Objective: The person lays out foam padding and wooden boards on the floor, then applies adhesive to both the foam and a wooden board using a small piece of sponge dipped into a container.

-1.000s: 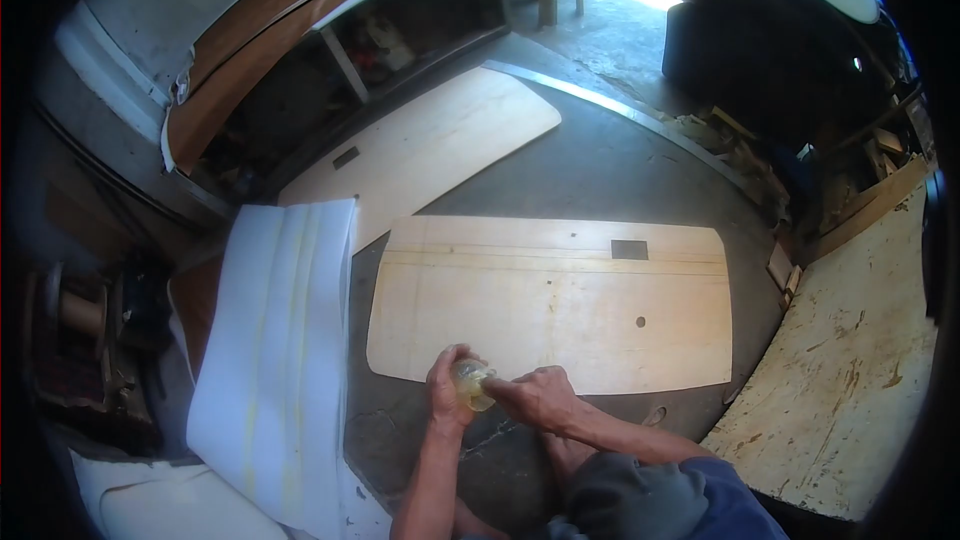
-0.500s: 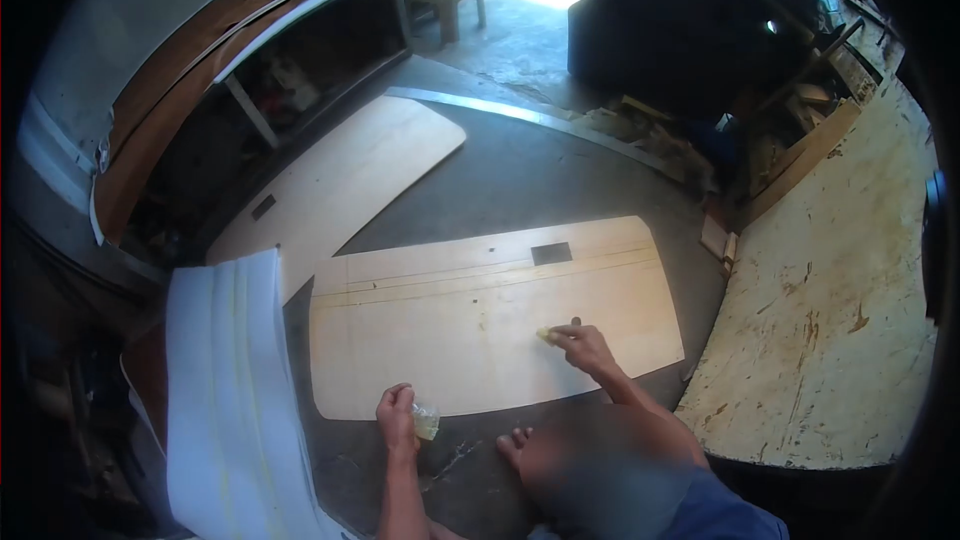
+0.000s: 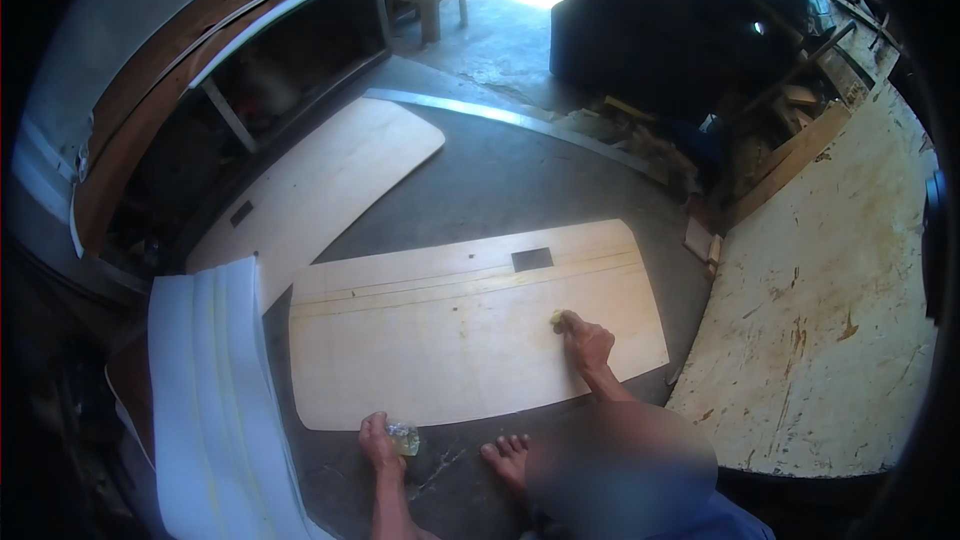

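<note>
A pale wooden panel (image 3: 430,360) with rounded corners and a rectangular cut-out lies flat on the floor before me. Over its right half, my right hand (image 3: 588,342) pinches a small yellow sponge-like piece (image 3: 557,318) at the panel's surface. Closed around a small clear plastic cup (image 3: 403,438) is my left hand (image 3: 379,440), just off the panel's near edge. The cup looks tilted and holds something pale yellow. Yellowish streaks and pencil-like lines run along the panel. My fingers partly hide both held things.
Another wooden panel (image 3: 335,165) lies behind, to the left. White foam sheets (image 3: 215,390) are stacked at the left, near a dark cabinet (image 3: 290,70) topped with brown sheets. A stained board (image 3: 820,310) leans at the right. My bare foot (image 3: 507,460) is on the floor.
My right hand has moved the sponge-like piece to the right and slightly away across the panel. The left hand with the cup has dropped a little nearer to me. The view has shifted slightly.
</note>
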A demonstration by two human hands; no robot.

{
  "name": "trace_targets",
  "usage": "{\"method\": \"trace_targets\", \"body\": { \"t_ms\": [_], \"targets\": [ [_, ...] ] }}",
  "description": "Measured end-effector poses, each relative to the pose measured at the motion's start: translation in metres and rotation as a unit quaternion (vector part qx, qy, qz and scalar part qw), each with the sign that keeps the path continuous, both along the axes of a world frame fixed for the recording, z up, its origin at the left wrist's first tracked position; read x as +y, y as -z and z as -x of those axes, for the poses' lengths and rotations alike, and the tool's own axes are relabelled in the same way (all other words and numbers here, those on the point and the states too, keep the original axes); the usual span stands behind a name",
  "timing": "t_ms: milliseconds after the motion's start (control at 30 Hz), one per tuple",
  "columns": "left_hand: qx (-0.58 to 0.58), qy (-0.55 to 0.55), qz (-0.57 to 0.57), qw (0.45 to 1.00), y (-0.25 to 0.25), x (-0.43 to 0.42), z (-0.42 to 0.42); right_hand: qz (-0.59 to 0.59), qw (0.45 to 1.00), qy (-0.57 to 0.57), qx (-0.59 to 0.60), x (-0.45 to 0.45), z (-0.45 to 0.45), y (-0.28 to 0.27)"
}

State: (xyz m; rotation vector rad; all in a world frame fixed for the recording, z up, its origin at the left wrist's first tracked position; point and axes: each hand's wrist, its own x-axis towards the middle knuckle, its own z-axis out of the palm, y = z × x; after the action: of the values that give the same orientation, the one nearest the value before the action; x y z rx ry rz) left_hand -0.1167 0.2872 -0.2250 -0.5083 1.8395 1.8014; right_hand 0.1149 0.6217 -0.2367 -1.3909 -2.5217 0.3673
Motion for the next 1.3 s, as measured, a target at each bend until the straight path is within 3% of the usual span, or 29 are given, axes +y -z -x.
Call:
{"method": "trace_targets", "body": {
  "t_ms": [67, 167, 333, 433, 500, 600, 667, 800, 967, 1067, 1200, 1300],
  "targets": [
    [0.034, 0.03, -0.002, 0.999, -0.03, 0.013, 0.004, -0.026, 0.999, 0.009, -0.022, -0.015, 0.003, -0.005],
    [0.02, 0.013, -0.014, 1.0, -0.009, 0.007, 0.01, 0.022, 0.996, 0.055, -0.06, -0.046, 0.001, -0.011],
    [0.014, 0.013, -0.01, 1.0, -0.003, 0.0, 0.006, 0.039, 0.995, 0.088, 0.02, -0.034, 0.021, -0.02],
    [0.039, 0.056, -0.015, 0.998, -0.012, 0.003, 0.011, 0.03, 0.998, -0.037, -0.036, -0.04, -0.003, -0.011],
    [0.014, 0.01, -0.03, 0.999, -0.011, 0.006, 0.011, 0.037, 0.99, -0.116, -0.066, -0.035, -0.025, -0.015],
    [0.001, 0.011, -0.027, 1.0, -0.006, 0.006, 0.011, -0.042, 0.998, -0.044, -0.034, 0.001, -0.025, -0.015],
    [-0.003, 0.01, -0.013, 1.0, -0.016, 0.003, -0.001, -0.029, 0.999, 0.03, -0.009, -0.015, -0.013, -0.008],
    [0.013, 0.013, -0.031, 0.999, -0.01, 0.006, 0.005, 0.035, 0.999, -0.006, -0.029, -0.057, -0.009, -0.011],
    [0.041, 0.028, -0.012, 0.999, -0.02, 0.006, 0.007, 0.045, 0.996, 0.076, 0.0, -0.008, 0.004, -0.013],
    [0.024, 0.004, -0.013, 1.0, -0.013, 0.005, 0.008, 0.117, 0.992, 0.025, -0.047, 0.009, 0.0, -0.028],
    [0.026, 0.0, -0.024, 0.999, -0.001, -0.001, 0.009, 0.126, 0.986, 0.107, 0.0, 0.061, 0.027, -0.034],
    [0.023, -0.005, -0.026, 0.999, -0.004, 0.003, 0.005, 0.119, 0.979, 0.159, 0.04, 0.037, 0.067, -0.026]
  ]
}}
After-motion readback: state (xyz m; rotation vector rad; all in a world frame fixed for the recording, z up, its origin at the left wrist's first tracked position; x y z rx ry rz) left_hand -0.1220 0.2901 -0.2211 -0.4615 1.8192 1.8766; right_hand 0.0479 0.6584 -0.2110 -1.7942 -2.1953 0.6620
